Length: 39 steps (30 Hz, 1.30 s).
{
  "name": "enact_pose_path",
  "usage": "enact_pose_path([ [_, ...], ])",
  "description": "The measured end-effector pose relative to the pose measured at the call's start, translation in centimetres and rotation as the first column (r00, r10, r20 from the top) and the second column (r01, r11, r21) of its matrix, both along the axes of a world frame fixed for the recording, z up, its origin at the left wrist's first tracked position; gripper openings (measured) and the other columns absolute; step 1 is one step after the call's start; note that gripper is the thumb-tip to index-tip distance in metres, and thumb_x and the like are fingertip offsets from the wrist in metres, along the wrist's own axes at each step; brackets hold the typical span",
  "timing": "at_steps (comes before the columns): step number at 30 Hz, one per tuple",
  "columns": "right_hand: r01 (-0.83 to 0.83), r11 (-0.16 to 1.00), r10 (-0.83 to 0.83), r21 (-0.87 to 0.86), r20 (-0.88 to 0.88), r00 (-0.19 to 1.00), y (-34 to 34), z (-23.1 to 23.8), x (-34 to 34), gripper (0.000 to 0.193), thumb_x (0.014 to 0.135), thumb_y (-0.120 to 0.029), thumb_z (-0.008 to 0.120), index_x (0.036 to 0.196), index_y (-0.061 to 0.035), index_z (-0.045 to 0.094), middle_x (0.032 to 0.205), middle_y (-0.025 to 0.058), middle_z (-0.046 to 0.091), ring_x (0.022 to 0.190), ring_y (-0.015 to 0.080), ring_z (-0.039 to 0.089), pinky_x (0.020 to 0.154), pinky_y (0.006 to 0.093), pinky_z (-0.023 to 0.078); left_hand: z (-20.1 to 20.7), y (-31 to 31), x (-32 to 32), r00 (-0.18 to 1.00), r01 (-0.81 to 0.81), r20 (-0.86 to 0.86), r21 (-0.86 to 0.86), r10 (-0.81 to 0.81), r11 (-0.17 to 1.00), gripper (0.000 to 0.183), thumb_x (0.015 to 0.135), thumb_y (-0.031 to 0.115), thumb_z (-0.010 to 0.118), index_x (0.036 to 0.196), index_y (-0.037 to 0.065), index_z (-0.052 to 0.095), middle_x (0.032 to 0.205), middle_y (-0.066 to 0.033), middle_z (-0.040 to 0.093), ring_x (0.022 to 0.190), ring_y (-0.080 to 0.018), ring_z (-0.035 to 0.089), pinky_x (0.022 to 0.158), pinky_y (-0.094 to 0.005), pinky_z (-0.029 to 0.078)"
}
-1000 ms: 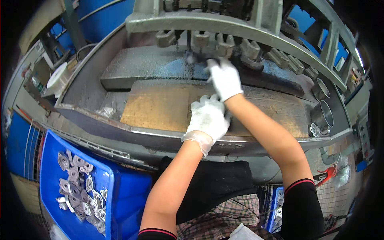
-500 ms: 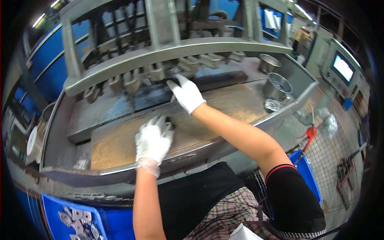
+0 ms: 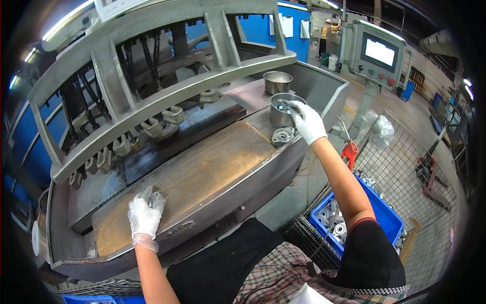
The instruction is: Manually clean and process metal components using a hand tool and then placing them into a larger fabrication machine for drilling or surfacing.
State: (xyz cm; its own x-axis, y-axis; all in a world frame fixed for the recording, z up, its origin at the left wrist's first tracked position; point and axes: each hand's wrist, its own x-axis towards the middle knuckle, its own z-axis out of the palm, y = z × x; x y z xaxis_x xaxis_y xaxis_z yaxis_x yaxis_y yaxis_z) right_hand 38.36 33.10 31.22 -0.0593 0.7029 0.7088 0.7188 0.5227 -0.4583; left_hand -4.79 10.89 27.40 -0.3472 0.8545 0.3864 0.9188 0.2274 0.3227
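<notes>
My left hand (image 3: 144, 215), in a white glove, rests over the brown board (image 3: 202, 175) at its near left part. Between its thumb and fingers shows a small grey metal part (image 3: 154, 199), partly covered by the glove. My right hand (image 3: 310, 123), gloved too, reaches to the mouth of a steel pot (image 3: 281, 117) at the right end of the machine bed. Its fingers stretch over the rim, a little apart, and I see nothing held in them. Small pieces lie inside that pot. Beside it sits a flanged metal part (image 3: 282, 136).
A second steel pot (image 3: 277, 83) stands behind. Over the bed hangs a metal frame (image 3: 167, 96) with a row of clamp blocks (image 3: 173, 115). A control panel (image 3: 377, 53) stands at the right. Blue bins (image 3: 390, 215) of metal parts and a red-handled tool (image 3: 350, 151) are nearby.
My right hand has moved from the clamp blocks to the steel pot at the right. My left hand stays over the board, the metal part now showing in it. The view has turned right.
</notes>
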Motion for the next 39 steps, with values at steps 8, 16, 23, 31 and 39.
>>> enact_pose_path([
  [8,-0.004,0.995,0.015,-0.095,0.115,0.993,-2.7,-0.1,3.5,0.043,0.088,-0.029,0.062,0.122,-0.0026,0.059,0.117,0.0177,0.063,0.111,0.0324,0.059,0.097,0.0381,0.045,3.9,-1.3,-0.7,0.995,0.089,0.026,0.160,-0.095,0.983,0.045,0.077,0.028,0.072,0.110,-0.003,0.066,0.091,-0.0244,0.067,0.086,-0.0387,0.065,0.077,-0.0420,0.051],
  [16,-0.158,0.972,0.117,-0.174,-0.227,0.967,-4.4,-2.2,11.2,0.032,0.099,-0.018,0.051,0.126,-0.0019,0.058,0.120,0.0058,0.062,0.106,0.0125,0.058,0.088,0.0253,0.046,7.4,-0.6,2.6,0.965,0.227,0.045,0.339,-0.257,0.913,0.043,0.086,0.024,0.063,0.121,-0.001,0.060,0.110,-0.0207,0.065,0.106,-0.0350,0.061,0.095,-0.0422,0.046],
  [23,-0.222,0.923,0.122,-0.313,-0.310,0.943,-6.0,-2.8,10.4,0.030,0.100,-0.018,0.050,0.125,-0.0044,0.059,0.115,0.0030,0.063,0.099,0.0092,0.058,0.077,0.0232,0.046,4.3,0.2,0.7,0.985,0.161,0.117,-0.349,-0.128,0.923,0.054,0.080,0.035,0.068,0.125,0.007,0.060,0.127,-0.0169,0.059,0.115,-0.0350,0.057,0.097,-0.0399,0.045],
  [31,-0.156,0.959,0.045,-0.235,-0.418,0.907,-8.3,-1.6,11.0,0.032,0.101,-0.020,0.050,0.128,-0.0052,0.059,0.109,0.0034,0.064,0.082,0.0058,0.054,0.073,0.0211,0.043,9.5,0.1,3.5,0.942,0.336,-0.070,0.187,-0.329,0.923,0.050,0.080,0.022,0.071,0.123,-0.001,0.059,0.119,-0.0195,0.062,0.106,-0.0299,0.062,0.094,-0.0348,0.048],
  [39,-0.140,0.949,-0.019,-0.282,-0.496,0.868,-7.2,-4.3,15.4,0.031,0.100,-0.018,0.052,0.126,-0.0034,0.059,0.109,0.0030,0.063,0.082,0.0056,0.054,0.076,0.0199,0.045,2.1,1.8,1.1,0.979,0.197,0.098,-0.251,-0.178,0.948,0.058,0.081,0.037,0.068,0.132,0.011,0.055,0.132,-0.0132,0.056,0.120,-0.0352,0.053,0.102,-0.0399,0.042],
])
